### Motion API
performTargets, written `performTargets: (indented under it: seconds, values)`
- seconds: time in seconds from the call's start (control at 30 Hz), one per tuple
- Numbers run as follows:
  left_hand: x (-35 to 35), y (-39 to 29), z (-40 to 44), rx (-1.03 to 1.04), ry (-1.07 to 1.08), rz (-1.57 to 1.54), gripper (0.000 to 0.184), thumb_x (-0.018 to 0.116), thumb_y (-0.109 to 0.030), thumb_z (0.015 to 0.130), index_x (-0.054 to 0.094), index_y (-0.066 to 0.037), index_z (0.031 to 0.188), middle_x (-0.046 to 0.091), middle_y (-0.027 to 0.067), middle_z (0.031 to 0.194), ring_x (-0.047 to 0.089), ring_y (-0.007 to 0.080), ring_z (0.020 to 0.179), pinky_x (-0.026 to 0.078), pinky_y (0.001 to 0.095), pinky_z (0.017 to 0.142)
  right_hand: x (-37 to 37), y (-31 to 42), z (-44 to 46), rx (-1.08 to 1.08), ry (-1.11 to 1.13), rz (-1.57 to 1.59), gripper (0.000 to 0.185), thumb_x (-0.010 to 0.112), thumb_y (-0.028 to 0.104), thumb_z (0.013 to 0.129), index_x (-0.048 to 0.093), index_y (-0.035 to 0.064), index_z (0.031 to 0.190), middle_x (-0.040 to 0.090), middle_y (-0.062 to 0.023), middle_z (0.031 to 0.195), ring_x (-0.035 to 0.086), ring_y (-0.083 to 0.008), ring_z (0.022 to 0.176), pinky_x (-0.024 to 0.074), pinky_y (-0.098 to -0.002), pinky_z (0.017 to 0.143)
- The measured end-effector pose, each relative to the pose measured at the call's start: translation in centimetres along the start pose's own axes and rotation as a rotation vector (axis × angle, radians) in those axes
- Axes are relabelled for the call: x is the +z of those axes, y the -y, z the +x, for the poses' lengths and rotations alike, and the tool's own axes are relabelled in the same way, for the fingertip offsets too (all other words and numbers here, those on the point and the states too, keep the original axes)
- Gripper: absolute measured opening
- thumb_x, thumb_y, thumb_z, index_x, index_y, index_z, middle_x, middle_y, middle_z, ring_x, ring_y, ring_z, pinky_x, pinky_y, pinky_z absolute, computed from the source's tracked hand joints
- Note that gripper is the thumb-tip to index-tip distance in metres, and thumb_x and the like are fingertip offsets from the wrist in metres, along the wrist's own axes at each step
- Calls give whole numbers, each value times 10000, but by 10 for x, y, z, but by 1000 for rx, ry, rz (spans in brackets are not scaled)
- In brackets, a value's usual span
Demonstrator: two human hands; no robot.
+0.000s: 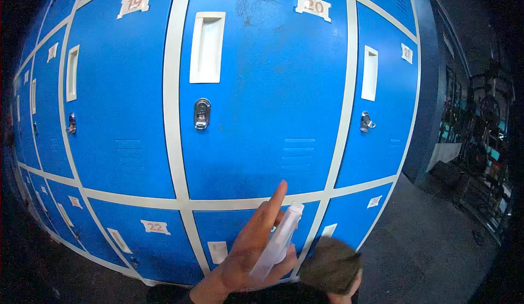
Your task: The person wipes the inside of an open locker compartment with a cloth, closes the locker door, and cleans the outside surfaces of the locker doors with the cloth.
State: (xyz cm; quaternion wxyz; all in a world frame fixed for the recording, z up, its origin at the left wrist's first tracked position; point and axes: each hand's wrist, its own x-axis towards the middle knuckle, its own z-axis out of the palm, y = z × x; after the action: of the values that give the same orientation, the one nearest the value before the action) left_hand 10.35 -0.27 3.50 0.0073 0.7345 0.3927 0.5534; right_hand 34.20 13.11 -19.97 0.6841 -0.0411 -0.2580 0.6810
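Note:
My left hand [240, 257] is closed around a white spray bottle [275, 244], its index finger stretched upward beside the spray head. The bottle's lower part is out of sight. At the lower right, my right hand [349, 290] grips a dark olive-brown cloth [330, 266], which covers most of its fingers and looks folded. Both hands are in front of the lower locker doors, under the blue locker door numbered 20 [262, 96]. That door is shut and has dark smudges near its top. It carries a white recessed handle [207, 47] and a metal lock [202, 114].
Blue doors 19 [120, 75] and 21 [379, 85] flank the middle one, with door 22 [147, 244] below left. Pale frame strips [173, 96] run between them. Dark floor [398, 244] and cluttered equipment [480, 156] lie to the right.

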Motion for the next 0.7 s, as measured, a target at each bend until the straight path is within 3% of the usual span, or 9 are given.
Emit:
performTargets:
  seconds: [0.1,0.2,0.27,0.3,0.33,0.4,0.47,0.53,0.7]
  values:
    - [20,30,-17,-40,79,-66,880,621,-31,766,120,5,1489,536,210,1090,570,314,956,472,402,831,72,38,8,-188,270,45,756,454,535,866,302,53,1429,368,-189,1425,399,-406,1280,372,-541,1042]
    - [48,66,-61,-129,191,-170,850,631,-40,767,170,11,1479,531,213,1119,577,316,956,474,401,833,124,53,34,-528,340,-56,766,601,464,801,365,64,1410,422,-215,1385,481,-359,1201,429,-550,971]
    - [84,107,-116,-195,190,-130,702,620,-121,799,303,6,1412,546,204,1130,612,291,924,506,406,785,123,64,61,-341,477,350,759,572,490,815,368,67,1412,423,-201,1376,477,-358,1188,428,-538,962]
    - [108,133,-152,-174,145,-69,591,609,-203,834,410,1,1351,560,196,1134,642,266,895,537,409,734,117,55,89,-328,372,137,764,561,504,820,367,68,1416,414,-194,1373,464,-360,1190,414,-537,966]
    - [124,140,-182,-212,186,17,562,555,-199,886,383,-6,1385,500,219,1246,579,317,1017,472,416,854,111,46,118,-299,279,-76,768,550,519,825,366,70,1420,406,-188,1369,452,-361,1191,401,-536,969]
    - [144,151,-227,-220,199,182,536,508,-194,936,359,-12,1418,441,244,1356,511,369,1146,406,424,977,153,34,149,-922,204,-1072,796,539,556,832,355,69,1434,370,-189,1361,394,-379,1229,335,-541,1008]
    - [156,158,-265,-159,140,336,539,522,-194,934,363,-12,1416,446,246,1352,504,370,1157,405,427,981,239,26,137,-1486,562,-1492,844,539,606,823,344,68,1444,325,-220,1380,318,-414,1291,261,-549,1056]
    - [158,163,-280,-96,75,490,542,537,-194,932,367,-11,1413,450,248,1348,496,371,1168,403,429,985,264,8,132,-1467,698,-1638,884,540,644,802,340,74,1447,281,-249,1423,255,-444,1340,217,-561,1081]
    - [144,164,-270,-277,170,281,596,580,-207,901,356,-15,1419,466,237,1312,484,367,1167,416,429,958,280,-6,156,-1580,641,-1777,897,547,651,782,334,97,1455,212,-240,1510,189,-440,1399,176,-595,1090]
